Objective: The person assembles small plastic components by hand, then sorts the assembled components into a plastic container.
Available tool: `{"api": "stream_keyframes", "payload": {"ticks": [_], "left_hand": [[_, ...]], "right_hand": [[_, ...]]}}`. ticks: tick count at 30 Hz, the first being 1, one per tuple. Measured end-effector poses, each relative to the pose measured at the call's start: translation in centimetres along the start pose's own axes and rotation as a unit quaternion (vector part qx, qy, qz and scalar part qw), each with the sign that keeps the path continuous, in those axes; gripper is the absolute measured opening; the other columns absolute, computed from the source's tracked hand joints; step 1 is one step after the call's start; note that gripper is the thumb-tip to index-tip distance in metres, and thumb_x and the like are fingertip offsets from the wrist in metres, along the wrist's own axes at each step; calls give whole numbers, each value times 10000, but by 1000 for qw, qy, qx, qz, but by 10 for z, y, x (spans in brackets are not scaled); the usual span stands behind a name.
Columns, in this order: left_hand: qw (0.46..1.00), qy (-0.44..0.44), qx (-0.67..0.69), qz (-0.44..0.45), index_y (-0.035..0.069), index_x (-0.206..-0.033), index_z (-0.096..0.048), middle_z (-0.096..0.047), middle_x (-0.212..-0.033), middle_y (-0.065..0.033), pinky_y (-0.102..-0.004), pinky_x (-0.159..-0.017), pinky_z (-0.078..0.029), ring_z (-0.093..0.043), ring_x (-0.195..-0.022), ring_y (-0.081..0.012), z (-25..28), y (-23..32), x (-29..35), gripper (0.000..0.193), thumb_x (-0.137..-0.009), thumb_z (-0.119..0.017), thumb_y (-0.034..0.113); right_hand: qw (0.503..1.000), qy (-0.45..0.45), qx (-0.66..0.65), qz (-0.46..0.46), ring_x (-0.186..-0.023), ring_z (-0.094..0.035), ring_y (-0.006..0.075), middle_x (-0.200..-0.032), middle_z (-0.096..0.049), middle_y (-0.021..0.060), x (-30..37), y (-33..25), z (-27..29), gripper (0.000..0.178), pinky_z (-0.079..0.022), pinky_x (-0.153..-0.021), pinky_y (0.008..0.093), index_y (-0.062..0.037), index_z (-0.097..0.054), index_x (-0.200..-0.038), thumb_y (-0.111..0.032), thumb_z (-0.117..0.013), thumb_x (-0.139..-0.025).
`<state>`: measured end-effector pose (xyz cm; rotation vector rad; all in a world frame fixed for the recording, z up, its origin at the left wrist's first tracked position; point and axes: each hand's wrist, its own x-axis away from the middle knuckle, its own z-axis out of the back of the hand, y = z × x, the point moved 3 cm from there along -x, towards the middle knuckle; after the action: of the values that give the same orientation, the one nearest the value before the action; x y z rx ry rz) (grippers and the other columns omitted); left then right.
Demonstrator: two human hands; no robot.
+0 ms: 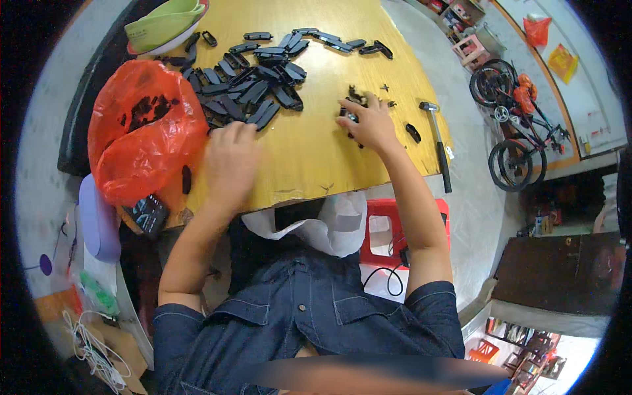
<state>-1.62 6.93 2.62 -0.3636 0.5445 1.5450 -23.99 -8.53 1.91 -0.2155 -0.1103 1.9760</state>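
At the near edge of a pile of elongated black plastic pieces (253,89), my left hand (232,158) reaches in. It is blurred by motion, and whether its fingers hold a piece is hidden. My right hand (375,125) lies over a small cluster of dark parts (355,96) on the yellow table (299,158), its fingers apart and touching some of them. One black piece (413,133) rests just right of that hand. Farther right lies a hammer (438,146) with a black handle, along the table's edge.
A red plastic bag (148,138) with dark small parts stands left of the pile. Behind it sit nested bowls (164,26). A phone-like dark device (149,214) lies at the near left corner. Below the table is a red stool (408,217); bicycles (513,122) stand at the right.
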Motion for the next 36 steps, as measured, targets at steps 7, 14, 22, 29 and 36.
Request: {"api": "stream_keyframes", "payload": {"ticks": [7,14,22,29,36], "left_hand": [[993,-90,-15,70,65,-1051,-575,-568,-960,-80,-365,-755,-454,-530,-921,-269,-21,-36,18,312,-744,-609,113],[979,-98,181,5,61,-937,-601,-565,-934,-96,-367,-753,-441,-525,-902,-286,-12,-16,17,264,-679,-657,60],[946,-91,300,85,79,-1116,-494,-577,-984,-114,-394,-823,-417,-511,-957,-314,-19,-12,22,485,-671,-684,111],[954,-183,234,-51,63,-1209,-470,-555,-1130,-134,-373,-883,-408,-526,-1031,-293,-29,-11,21,510,-730,-643,104],[711,-246,619,225,96,-1234,-465,-571,-1053,-127,-296,-807,-446,-547,-937,-251,-26,7,16,470,-781,-578,39]], "right_hand": [[929,19,-365,64,-1182,-402,359,-1227,-459,235,-11,34,10,510,-344,-974,403,-169,-442,-1297,-290,-585,-822],[979,83,-172,75,-1095,-474,314,-1154,-526,165,11,35,18,356,-387,-914,367,-158,-598,-1133,-165,-628,-779],[997,-6,-82,-11,-789,-579,353,-832,-598,167,58,-9,-2,223,-465,-667,438,-61,-594,-819,-281,-592,-783],[992,86,-92,-2,-770,-576,330,-787,-592,167,54,-14,-15,198,-460,-683,397,-31,-593,-916,-185,-565,-795],[938,98,-327,62,-670,-553,194,-739,-569,94,66,-38,-22,167,-451,-627,289,-11,-602,-945,-71,-561,-795]]}}
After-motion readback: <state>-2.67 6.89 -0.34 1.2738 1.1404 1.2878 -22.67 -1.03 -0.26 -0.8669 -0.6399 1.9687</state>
